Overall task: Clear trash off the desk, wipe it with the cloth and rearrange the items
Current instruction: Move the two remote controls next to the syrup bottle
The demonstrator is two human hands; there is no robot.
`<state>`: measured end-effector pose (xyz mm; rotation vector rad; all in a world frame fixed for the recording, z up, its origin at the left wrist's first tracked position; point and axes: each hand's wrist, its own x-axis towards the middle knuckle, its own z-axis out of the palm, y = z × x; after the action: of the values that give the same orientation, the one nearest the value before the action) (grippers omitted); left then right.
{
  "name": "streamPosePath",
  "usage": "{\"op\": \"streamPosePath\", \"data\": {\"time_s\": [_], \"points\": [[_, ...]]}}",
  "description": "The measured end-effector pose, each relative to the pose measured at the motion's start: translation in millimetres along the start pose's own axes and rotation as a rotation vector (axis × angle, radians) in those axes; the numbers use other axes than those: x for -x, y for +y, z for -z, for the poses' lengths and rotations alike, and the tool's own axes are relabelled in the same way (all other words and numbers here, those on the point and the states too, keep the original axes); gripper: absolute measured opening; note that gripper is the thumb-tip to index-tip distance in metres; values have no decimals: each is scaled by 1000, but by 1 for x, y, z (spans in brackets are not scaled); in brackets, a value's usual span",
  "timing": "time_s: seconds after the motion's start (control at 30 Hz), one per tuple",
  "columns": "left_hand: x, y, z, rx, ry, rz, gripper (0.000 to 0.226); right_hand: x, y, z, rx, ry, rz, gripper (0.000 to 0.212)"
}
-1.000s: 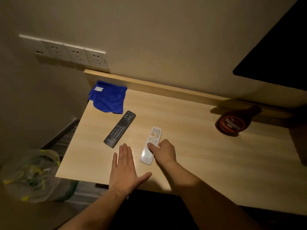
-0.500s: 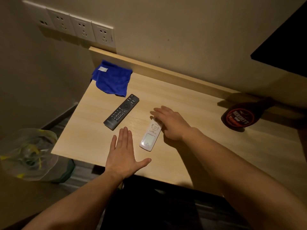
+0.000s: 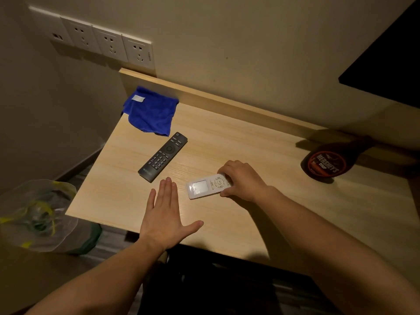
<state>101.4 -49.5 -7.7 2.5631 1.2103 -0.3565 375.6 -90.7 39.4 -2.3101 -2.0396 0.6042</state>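
On the light wooden desk (image 3: pixel 261 142) a white remote (image 3: pixel 205 186) lies nearly crosswise, screen end to the left. My right hand (image 3: pixel 244 180) grips its button end between fingers and thumb. My left hand (image 3: pixel 166 214) rests flat and open near the front edge, just left of the white remote. A black remote (image 3: pixel 163 156) lies diagonally beyond my left hand. The blue cloth (image 3: pixel 151 111) sits crumpled at the desk's back left corner.
A brown syrup bottle (image 3: pixel 329 162) lies on its side at the right, against the desk's back ledge. A bin lined with a clear bag (image 3: pixel 38 214) stands on the floor left of the desk. Wall sockets (image 3: pixel 102 40) sit above the cloth.
My right hand has closed on the white remote and turned it from pointing away to lying sideways. My left hand stays flat in place.
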Motion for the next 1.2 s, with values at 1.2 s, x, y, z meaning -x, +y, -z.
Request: {"op": "streamPosePath", "data": {"time_s": [1.2], "points": [[1, -2, -9, 24, 107, -28, 137, 158, 72, -48, -642, 699, -1557, 80]]}}
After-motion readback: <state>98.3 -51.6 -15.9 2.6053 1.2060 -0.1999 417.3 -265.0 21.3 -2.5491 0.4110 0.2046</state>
